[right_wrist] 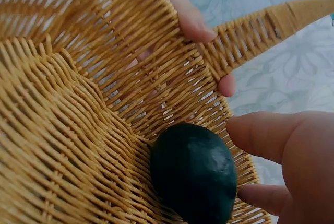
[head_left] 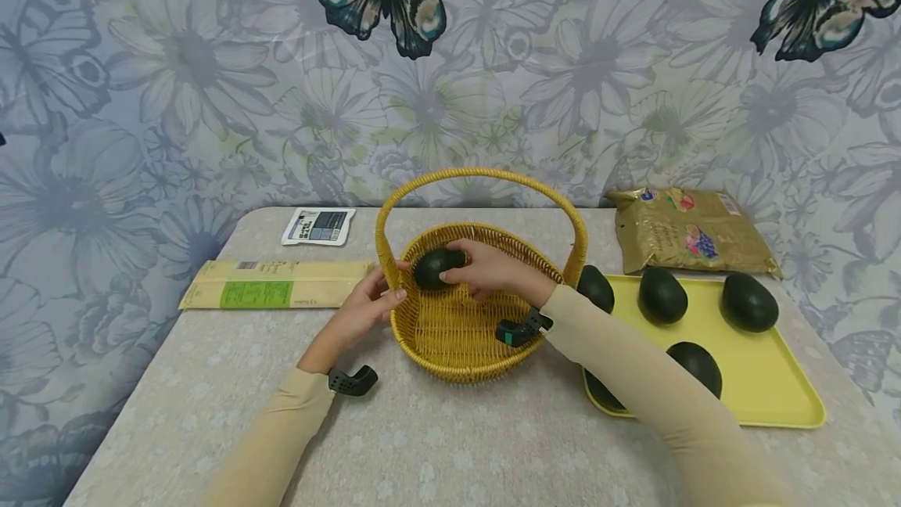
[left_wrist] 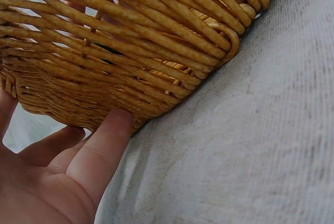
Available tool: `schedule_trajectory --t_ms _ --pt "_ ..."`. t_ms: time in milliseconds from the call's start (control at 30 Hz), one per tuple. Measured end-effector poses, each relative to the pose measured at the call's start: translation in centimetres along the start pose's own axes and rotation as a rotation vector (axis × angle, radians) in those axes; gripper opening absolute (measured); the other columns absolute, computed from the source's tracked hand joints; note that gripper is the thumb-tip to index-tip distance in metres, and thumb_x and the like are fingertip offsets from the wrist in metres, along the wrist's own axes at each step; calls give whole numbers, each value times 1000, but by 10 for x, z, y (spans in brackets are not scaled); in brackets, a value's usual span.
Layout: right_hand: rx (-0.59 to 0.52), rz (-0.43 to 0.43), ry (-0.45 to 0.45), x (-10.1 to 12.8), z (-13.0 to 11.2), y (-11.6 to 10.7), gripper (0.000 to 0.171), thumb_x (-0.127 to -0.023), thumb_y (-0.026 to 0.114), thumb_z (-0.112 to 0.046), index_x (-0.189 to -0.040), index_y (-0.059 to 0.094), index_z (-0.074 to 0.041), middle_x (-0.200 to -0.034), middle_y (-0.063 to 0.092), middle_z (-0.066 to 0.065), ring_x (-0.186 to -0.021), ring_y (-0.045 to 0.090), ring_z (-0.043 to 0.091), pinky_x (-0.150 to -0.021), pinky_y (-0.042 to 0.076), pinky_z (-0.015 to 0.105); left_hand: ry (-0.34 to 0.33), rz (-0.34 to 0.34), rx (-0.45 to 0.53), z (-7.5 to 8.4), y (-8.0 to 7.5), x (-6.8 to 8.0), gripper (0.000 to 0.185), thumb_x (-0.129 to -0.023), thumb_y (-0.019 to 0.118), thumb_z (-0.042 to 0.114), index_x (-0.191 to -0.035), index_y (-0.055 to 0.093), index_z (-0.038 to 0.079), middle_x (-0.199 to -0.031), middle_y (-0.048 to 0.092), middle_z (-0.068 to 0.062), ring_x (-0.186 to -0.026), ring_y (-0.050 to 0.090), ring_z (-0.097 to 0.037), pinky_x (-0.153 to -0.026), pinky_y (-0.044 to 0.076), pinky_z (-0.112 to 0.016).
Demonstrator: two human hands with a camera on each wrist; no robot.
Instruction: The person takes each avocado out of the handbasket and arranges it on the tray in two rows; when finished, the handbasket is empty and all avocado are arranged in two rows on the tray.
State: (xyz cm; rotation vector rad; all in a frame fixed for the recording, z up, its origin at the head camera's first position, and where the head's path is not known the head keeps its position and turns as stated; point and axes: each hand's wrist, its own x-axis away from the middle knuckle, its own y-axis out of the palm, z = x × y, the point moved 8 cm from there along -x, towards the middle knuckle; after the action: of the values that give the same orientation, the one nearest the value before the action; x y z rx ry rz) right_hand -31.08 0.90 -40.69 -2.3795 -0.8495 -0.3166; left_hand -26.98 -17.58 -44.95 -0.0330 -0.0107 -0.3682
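Observation:
A yellow wicker basket with a tall arched handle stands mid-table. Inside, against its left wall, lies a dark green avocado. My right hand reaches over the basket, with fingertips right at the avocado; in the right wrist view its fingers look extended beside the fruit. At the left side my left hand holds the basket by its rim, near the foot of the handle. Seen from the left wrist, fingers press on the outer weave.
A yellow tray with several avocados stands on the right, partly under my right sleeve. Behind it lies a gold bag. On the left are a long flat yellow-green packet and a small white pouch. Patterned wallpaper rises behind.

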Motion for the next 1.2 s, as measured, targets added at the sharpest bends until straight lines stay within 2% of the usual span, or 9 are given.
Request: schedule_trajectory --t_ms 100,200,267,333,433,567,733,933,1200 --pt "-8 -12 5 -7 -2 5 74 -99 66 -34 -161 27 -23 -72 46 2 -57 41 17 -63 49 36 4 3 -22 0 0 1 52 -105 54 12 -153 34 6 -135 45 -19 -85 49 -10 -73 47 -24" --pt "13 -10 -6 -12 -6 8 73 -99 66 -35 -161 28 -25 -93 53 6 -60 45 18 -62 52 37 8 6 -27 0 0 1 51 -105 53 11 -153 35 6 -127 46 -14 -68 39 -8 -64 40 -25" --pt "32 -14 -12 -14 -8 10 71 -99 66 -36 -160 30 -26 -109 56 11 -64 49 19 -62 52 38 4 3 -19 0 1 1 51 -105 53 12 -153 35 6 -126 46 -13 -65 36 -8 -63 38 -25" --pt "56 -16 -23 -16 -10 11 69 -99 66 -35 -159 33 -26 -126 55 13 -70 53 21 -63 53 39 -2 -1 -10 -1 1 0 51 -105 53 12 -153 35 6 -129 46 -14 -68 39 -7 -64 39 -24" --pt "93 -18 -49 -18 -13 14 65 -98 67 -34 -155 39 -23 -137 52 16 -80 58 24 -65 55 39 -9 0 -6 -1 1 0 51 -105 54 12 -153 35 6 -133 46 -16 -70 40 -8 -65 40 -23" --pt "130 -21 -84 -19 -18 20 57 -97 70 -30 -148 47 -20 -140 52 17 -93 62 26 -66 59 38 -12 8 -10 0 0 0 51 -105 54 12 -152 36 8 -133 47 -15 -74 44 -8 -66 41 -23" --pt "161 -9 -101 -18 -23 26 51 -96 72 -24 -142 51 -19 -142 50 17 -103 63 29 -65 59 36 -21 12 -18 0 -2 1 50 -105 54 12 -152 36 8 -134 47 -13 -86 48 -10 -70 43 -24" --pt "162 4 -104 -15 -26 27 48 -95 72 -17 -139 52 -19 -145 48 18 -108 64 32 -66 61 37 -23 9 -27 0 -3 1 52 -105 54 14 -153 35 9 -131 47 -13 -86 46 -10 -70 42 -24" --pt "158 -7 -100 -16 -25 29 50 -95 71 -13 -142 55 -20 -146 50 17 -95 67 27 -65 60 35 -7 -15 28 2 0 1 54 -105 53 11 -153 31 4 -151 37 -29 -115 55 -15 -88 55 -28"
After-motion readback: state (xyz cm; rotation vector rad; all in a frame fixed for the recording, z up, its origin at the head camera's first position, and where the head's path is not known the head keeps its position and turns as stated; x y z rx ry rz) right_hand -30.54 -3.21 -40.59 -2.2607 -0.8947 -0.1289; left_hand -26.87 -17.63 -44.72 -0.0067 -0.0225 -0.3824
